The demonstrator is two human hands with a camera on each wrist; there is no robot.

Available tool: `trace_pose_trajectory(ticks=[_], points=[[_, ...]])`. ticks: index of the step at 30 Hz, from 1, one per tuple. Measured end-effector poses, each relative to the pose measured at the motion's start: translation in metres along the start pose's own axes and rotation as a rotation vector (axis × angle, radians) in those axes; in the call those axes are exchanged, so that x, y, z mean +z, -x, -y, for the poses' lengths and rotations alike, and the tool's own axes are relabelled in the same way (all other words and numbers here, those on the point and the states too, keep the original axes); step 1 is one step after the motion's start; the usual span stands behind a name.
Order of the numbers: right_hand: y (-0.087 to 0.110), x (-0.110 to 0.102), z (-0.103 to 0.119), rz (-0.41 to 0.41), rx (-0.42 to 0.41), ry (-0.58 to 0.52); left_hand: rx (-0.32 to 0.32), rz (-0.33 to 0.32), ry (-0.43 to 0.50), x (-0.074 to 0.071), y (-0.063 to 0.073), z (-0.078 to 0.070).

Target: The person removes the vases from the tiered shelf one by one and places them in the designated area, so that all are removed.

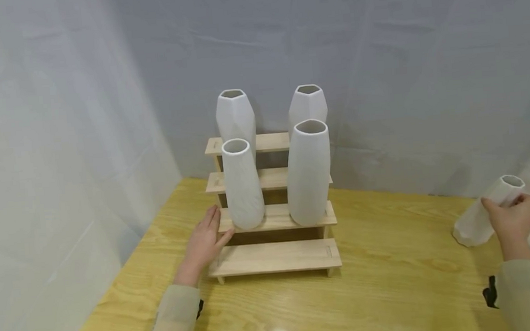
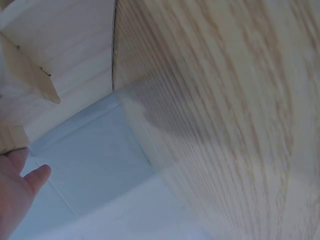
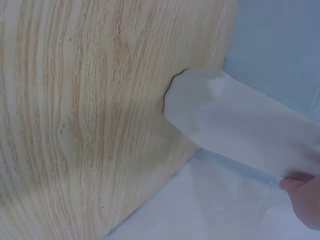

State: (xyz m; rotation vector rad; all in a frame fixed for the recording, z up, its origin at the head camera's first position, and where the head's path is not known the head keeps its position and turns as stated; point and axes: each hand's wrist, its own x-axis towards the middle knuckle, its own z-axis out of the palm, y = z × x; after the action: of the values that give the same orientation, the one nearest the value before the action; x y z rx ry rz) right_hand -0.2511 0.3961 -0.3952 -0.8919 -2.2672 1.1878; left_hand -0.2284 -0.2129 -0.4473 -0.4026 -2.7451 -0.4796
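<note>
At the right of the table, my right hand [image 1: 514, 221] holds a white faceted vase [image 1: 477, 221] near its mouth. The vase tilts, and its base is at the tabletop in the right wrist view [image 3: 225, 117]. My left hand [image 1: 203, 245] touches the left end of a stepped wooden stand [image 1: 277, 258], fingers extended and thumb spread toward the front. Two smooth white vases, a narrower one [image 1: 243, 188] and a wider one [image 1: 309, 177], stand upright on one step. Behind them are two faceted white vases, left [image 1: 235, 116] and right [image 1: 307, 105], with their lower parts partly hidden.
The stand's lowest front step bears no vase. Yellowish wood-grain tabletop [image 1: 394, 269] extends around the stand. Pale sheets hang at the back [image 1: 379, 73] and along the left side [image 1: 49, 151], with another at the right edge.
</note>
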Motion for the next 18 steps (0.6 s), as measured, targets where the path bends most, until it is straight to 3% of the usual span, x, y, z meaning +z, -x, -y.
trace_pose_trajectory(ticks=[7, 12, 18], points=[[-0.001, -0.002, -0.004, 0.008, -0.05, 0.052, -0.009, -0.002, -0.007, 0.003, 0.0, 0.003], [0.008, -0.004, -0.003, 0.005, -0.055, 0.014, -0.004, 0.0, -0.007, 0.003, -0.001, 0.002], [0.019, -0.008, -0.003, -0.084, -0.059, -0.061, -0.006, 0.006, -0.002, 0.002, 0.0, 0.001]])
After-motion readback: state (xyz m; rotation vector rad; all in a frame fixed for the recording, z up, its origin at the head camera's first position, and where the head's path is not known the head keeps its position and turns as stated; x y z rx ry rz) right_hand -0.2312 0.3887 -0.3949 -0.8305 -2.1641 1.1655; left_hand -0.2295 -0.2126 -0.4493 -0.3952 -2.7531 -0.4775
